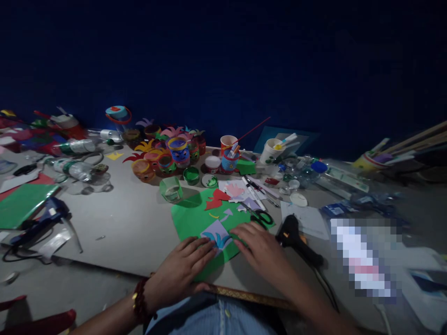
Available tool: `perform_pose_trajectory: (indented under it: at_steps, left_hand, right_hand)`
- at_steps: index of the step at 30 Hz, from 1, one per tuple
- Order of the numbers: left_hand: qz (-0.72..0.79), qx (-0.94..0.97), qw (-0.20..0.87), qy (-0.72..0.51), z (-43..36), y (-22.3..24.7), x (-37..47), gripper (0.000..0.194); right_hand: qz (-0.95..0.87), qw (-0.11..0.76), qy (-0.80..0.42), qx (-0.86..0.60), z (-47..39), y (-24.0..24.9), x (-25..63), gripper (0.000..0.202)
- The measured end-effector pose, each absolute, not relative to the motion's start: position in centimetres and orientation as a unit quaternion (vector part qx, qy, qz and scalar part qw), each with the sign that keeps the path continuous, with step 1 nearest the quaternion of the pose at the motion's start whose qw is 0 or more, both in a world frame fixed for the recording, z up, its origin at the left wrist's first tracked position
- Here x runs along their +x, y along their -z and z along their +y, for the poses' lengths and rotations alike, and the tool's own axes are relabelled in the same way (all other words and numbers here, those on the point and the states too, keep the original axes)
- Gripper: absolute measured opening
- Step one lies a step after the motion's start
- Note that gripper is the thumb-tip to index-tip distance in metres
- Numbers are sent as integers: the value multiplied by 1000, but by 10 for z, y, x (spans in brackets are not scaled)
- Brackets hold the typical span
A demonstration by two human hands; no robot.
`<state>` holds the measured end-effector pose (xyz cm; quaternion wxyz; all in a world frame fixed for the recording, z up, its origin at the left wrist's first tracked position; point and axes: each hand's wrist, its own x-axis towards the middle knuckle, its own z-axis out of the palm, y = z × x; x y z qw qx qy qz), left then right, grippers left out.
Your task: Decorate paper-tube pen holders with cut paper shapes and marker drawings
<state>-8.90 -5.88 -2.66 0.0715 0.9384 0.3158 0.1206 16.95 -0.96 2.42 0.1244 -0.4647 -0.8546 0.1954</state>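
Observation:
A blue paper cutout [219,239] with curved, leaf-like tips lies on a small lavender paper piece [213,227]. Both rest on a large green paper sheet [186,218]. My left hand [186,260] lies flat, its fingertips touching the left side of the blue cutout. On the other side, my right hand [260,245] has its fingers stretched over the green sheet, close to the cutout's right edge. Red paper scraps [215,199] and a small lavender arrow-shaped scrap [226,214] are just beyond. Black-handled scissors [262,217] lie past my right fingers.
A black glue gun [291,232] lies right of my right hand, and a blue one [52,211] is far left. Behind stand decorated cups [179,151], a green paint jar [191,175] and a marker cup [230,160]. Plastic bottles [71,167] lie left.

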Motion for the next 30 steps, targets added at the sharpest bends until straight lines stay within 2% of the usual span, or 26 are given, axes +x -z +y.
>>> perform_pose_trajectory:
  at_steps: [4, 10, 22, 30]
  left_hand:
    - [319, 939, 68, -110, -58, 24, -84, 79]
    - [332, 935, 78, -99, -59, 19, -81, 79]
    - [336, 932, 82, -111, -60, 17, -81, 76]
    - [334, 933, 76, -111, -60, 18, -81, 78]
  right_hand:
    - [-846, 125, -189, -482, -28, -1, 163, 31]
    - [-842, 130, -191, -487, -29, 10, 158, 26]
    - [-834, 153, -196, -492, -30, 20, 166, 35]
    - [-838, 171, -190, -481, -30, 19, 167, 31]
